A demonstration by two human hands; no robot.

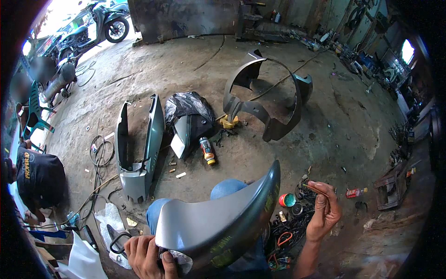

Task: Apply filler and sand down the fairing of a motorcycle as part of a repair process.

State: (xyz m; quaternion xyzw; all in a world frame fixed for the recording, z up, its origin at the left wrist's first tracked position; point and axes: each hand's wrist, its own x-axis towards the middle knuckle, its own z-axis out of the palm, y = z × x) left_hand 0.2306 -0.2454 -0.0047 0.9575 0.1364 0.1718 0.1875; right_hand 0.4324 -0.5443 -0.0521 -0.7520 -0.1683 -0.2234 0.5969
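A curved silver-grey motorcycle body panel (204, 223) lies across my knees, its dark glossy side facing right with yellowish-green patches on it. My left hand (149, 258) is closed on the panel's lower left end, the thumb near a small clear plastic piece. Raised to the right of the panel and apart from it, my right hand (323, 211) pinches a thin, flat brownish piece (317, 188) with a greenish edge; its kind is unclear. Below that hand, a red can with green inside (287, 200) sits by a dark round lid (297, 210).
Ahead on the concrete floor are a grey tail fairing (153, 135), a black plastic bag (188, 107), an orange-and-black bottle (207, 151) and a large dark fairing (265, 121). Tangled black cables (288, 230) lie right. Another person (39, 181) sits at left, near a green chair (35, 111).
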